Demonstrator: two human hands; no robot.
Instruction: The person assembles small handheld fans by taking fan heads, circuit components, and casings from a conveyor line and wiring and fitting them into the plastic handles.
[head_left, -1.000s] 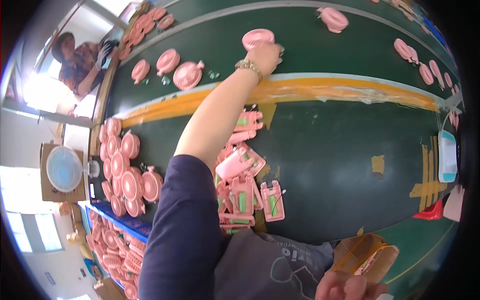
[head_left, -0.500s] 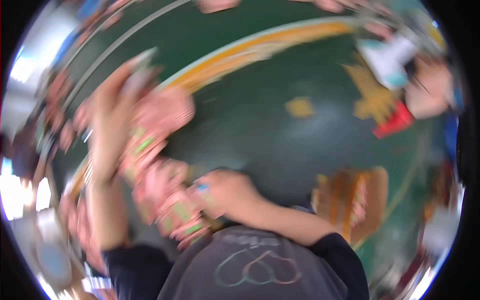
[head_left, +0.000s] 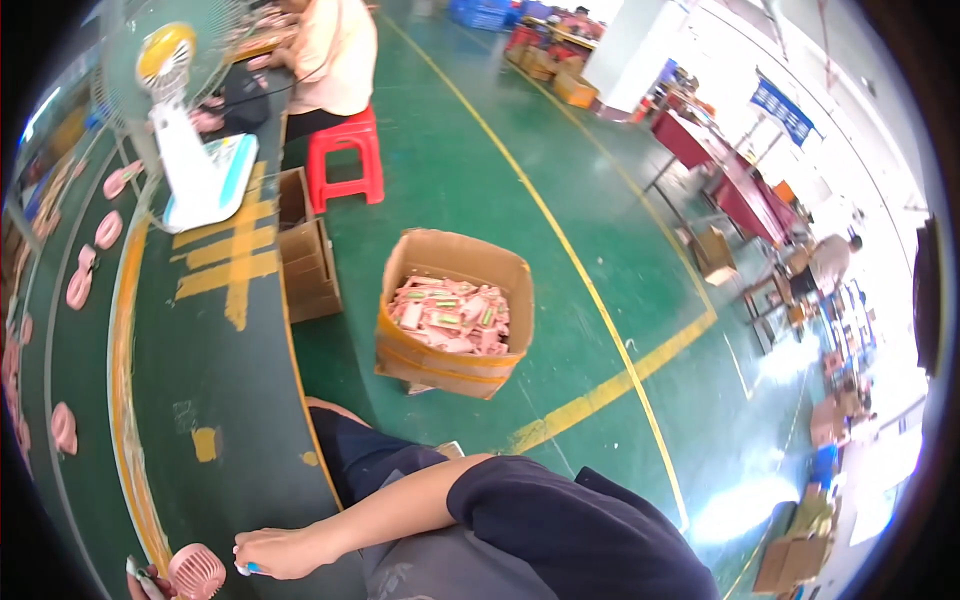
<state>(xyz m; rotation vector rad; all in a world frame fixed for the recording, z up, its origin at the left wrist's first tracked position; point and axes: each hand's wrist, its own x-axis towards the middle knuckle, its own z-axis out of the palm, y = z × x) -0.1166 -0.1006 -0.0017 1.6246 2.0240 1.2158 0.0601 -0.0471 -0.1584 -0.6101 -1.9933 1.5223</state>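
Observation:
At the bottom left, on the dark green bench (head_left: 240,400), a round pink fan head with slotted grille (head_left: 197,571) is partly cut off by the picture's lower edge. Right beside it are the curled fingers of my left hand (head_left: 152,581), with a small whitish object (head_left: 132,567) among them. Whether those fingers also grip the fan is hidden. My right hand (head_left: 285,552) reaches in from the right, just right of the fan and apart from it. Its fingers are closed, with a small blue-and-white piece (head_left: 250,568) at their tips.
An open carton (head_left: 455,378) of pink parts stands on the floor beside the bench. Farther on are a red stool (head_left: 345,160) with a seated person (head_left: 335,55), a standing fan (head_left: 180,110) and a white-and-teal scale (head_left: 225,175). Pink pieces (head_left: 64,428) lie along the bench's far strip.
My view has swung far to the right, from the pile of pink parts to the bench end and floor. Both hands now sit low at the left. The earlier frame is blurred.

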